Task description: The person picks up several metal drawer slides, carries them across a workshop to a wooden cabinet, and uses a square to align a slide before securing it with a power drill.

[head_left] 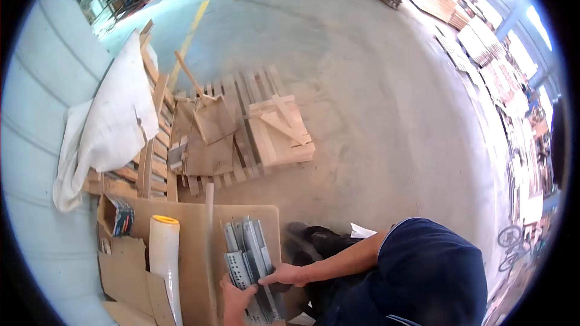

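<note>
A bundle of several metal drawer slides [246, 250], silvery with punched holes, lies lengthwise over the right part of a tan board surface [187, 217]. My left hand [237, 294] grips the near left side of the bundle, thumb on top. From the right, my right hand [286, 274] closes on the slides, its thumb and fingertips pressed to the metal. Its other fingers are partly hidden behind the slides. Beside the bundle on the left runs a narrow pale strip [209, 223].
Left on the surface stand a white roll with an orange end [164, 247], an opened cardboard box [130, 265] and a small printed box [122, 216]. Beyond it, wooden pallets [241, 163] carry stacked wood pieces [281, 130]. White cloth [118, 108] drapes at the left wall.
</note>
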`<action>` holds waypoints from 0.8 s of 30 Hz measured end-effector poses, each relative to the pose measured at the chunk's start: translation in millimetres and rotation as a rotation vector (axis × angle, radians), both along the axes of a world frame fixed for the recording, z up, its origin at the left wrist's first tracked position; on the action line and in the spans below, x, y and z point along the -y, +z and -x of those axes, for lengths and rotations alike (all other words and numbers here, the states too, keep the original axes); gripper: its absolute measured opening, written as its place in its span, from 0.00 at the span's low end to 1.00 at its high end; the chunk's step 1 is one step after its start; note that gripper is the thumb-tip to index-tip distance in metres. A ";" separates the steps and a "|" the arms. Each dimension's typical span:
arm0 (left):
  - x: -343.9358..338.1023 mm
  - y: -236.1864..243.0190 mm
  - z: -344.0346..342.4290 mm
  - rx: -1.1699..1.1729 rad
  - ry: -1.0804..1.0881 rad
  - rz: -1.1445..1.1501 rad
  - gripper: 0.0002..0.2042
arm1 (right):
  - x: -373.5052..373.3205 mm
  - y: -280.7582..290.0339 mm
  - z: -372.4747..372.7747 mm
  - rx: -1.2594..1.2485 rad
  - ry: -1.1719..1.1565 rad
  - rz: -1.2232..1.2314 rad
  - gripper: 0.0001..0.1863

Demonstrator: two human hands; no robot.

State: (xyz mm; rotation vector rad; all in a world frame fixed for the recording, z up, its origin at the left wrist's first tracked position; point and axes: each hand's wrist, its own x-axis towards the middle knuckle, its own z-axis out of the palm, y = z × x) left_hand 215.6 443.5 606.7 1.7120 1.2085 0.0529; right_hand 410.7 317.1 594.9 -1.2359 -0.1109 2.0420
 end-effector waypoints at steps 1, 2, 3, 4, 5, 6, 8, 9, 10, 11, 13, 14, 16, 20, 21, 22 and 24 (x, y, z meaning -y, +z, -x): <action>0.8 7.1 -2.9 -0.003 -0.014 -0.005 0.42 | -3.5 8.2 -2.5 -0.003 -0.014 -0.005 0.33; 1.6 17.6 -3.7 -0.017 0.040 0.052 0.42 | -7.0 17.1 -4.7 0.042 0.034 -0.032 0.34; 2.0 31.3 -6.3 -0.028 0.086 0.109 0.42 | -9.8 24.5 -6.2 0.091 0.074 -0.057 0.34; -0.5 57.1 -17.8 -0.068 0.080 0.134 0.42 | -12.7 24.8 -5.7 0.098 0.062 -0.065 0.34; -1.5 59.4 -20.1 -0.061 0.070 0.125 0.42 | -13.6 24.5 -4.4 0.092 0.076 -0.073 0.34; -1.5 62.7 -22.0 -0.113 0.038 0.066 0.42 | -13.1 24.4 -2.4 0.086 0.097 -0.081 0.34; -6.6 74.7 -25.5 -0.235 -0.005 0.069 0.41 | -10.2 18.3 3.1 0.087 0.062 -0.087 0.34; -7.4 79.1 -24.3 -0.229 -0.004 0.061 0.41 | -10.7 20.7 3.2 0.079 0.032 -0.084 0.34; -7.7 82.2 -23.5 -0.212 -0.030 0.048 0.41 | -11.2 28.7 0.5 0.113 0.048 -0.058 0.34; -8.7 84.6 -23.2 -0.195 -0.056 0.036 0.42 | -12.1 25.6 2.0 0.119 0.047 -0.065 0.34; -12.6 84.9 -29.1 -0.133 -0.096 0.061 0.42 | -7.4 8.8 6.4 0.055 0.090 0.101 0.33; -12.6 83.7 -30.9 -0.199 -0.149 0.054 0.42 | -3.6 0.9 8.6 0.059 0.081 0.097 0.33; -11.8 76.1 -27.9 -0.253 -0.211 -0.024 0.38 | -2.0 -1.4 8.4 -0.027 0.032 0.104 0.30; -10.4 67.8 -23.9 -0.253 -0.246 0.301 0.41 | -3.6 21.8 1.5 -0.037 0.026 0.138 0.27; -7.8 66.6 -25.5 -0.049 -0.133 0.273 0.38 | -1.6 19.4 2.6 -0.087 0.012 0.107 0.27; -5.6 66.8 -27.1 0.155 -0.020 0.244 0.35 | 0.5 17.3 2.9 -0.136 -0.001 0.075 0.27; -4.0 68.2 -28.7 0.130 -0.029 0.199 0.34 | 3.3 11.5 -0.5 -0.129 0.029 0.077 0.27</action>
